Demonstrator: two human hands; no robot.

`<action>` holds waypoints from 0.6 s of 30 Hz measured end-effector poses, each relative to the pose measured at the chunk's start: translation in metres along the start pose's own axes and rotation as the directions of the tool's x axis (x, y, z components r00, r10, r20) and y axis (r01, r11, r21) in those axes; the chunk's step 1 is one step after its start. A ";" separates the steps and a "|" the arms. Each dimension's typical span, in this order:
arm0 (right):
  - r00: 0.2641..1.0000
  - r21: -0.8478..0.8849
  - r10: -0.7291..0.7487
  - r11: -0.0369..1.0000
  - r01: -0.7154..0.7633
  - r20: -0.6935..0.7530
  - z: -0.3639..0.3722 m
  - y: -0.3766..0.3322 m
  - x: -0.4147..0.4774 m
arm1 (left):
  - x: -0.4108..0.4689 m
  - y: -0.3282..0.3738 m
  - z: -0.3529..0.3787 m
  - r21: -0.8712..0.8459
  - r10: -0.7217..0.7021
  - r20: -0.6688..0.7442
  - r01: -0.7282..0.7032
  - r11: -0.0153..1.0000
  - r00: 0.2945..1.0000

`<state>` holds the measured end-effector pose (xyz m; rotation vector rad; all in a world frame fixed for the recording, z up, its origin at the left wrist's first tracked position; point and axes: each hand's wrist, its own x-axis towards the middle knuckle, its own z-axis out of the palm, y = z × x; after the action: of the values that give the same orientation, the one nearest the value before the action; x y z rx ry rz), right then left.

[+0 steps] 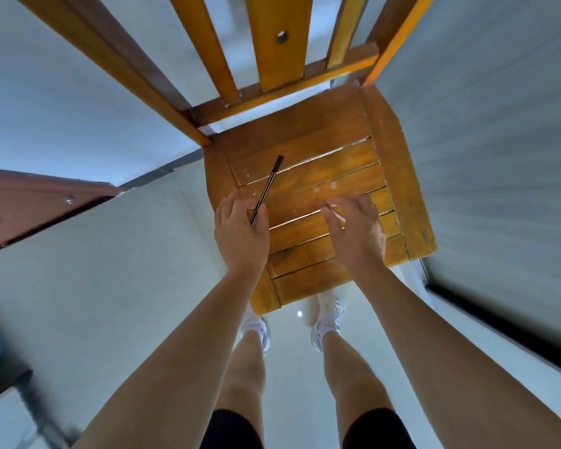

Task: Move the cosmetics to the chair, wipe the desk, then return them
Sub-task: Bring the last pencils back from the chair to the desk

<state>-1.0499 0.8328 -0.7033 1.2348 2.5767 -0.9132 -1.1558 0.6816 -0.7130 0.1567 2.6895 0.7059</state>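
Nothing here can be read as a word, number, brand or sign. The slim black cosmetic pencil has thin pale lines along its barrel, too fine to make out as print. The white sneaker bears a faint orange mark, too blurred to read. The orange-brown wooden slat chair shows only pale specks.

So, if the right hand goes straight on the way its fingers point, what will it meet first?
Likely the bare slats of the orange-brown wooden chair seat ahead of the right hand; how high it hovers is unclear. The thin black cosmetic pencil in the left hand lies off that line.
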 end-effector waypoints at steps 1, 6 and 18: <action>1.000 0.012 -0.012 1.000 0.012 0.008 -0.014 -0.009 -0.004 | -0.005 0.006 -0.020 -0.039 -0.001 -0.011 0.000 0.999 1.000; 0.989 0.089 -0.143 0.985 0.147 -0.040 -0.100 -0.077 -0.034 | -0.040 0.055 -0.149 -0.182 -0.033 -0.165 0.002 0.983 0.986; 0.614 0.311 -0.782 0.612 0.727 0.107 -0.214 -0.277 -0.196 | -0.245 0.041 -0.414 -0.285 -0.261 -0.690 0.079 0.955 0.675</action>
<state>-1.1018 0.6943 -0.3303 -0.0780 2.8295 -1.4279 -1.0776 0.4820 -0.2803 -0.5607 3.2395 1.2206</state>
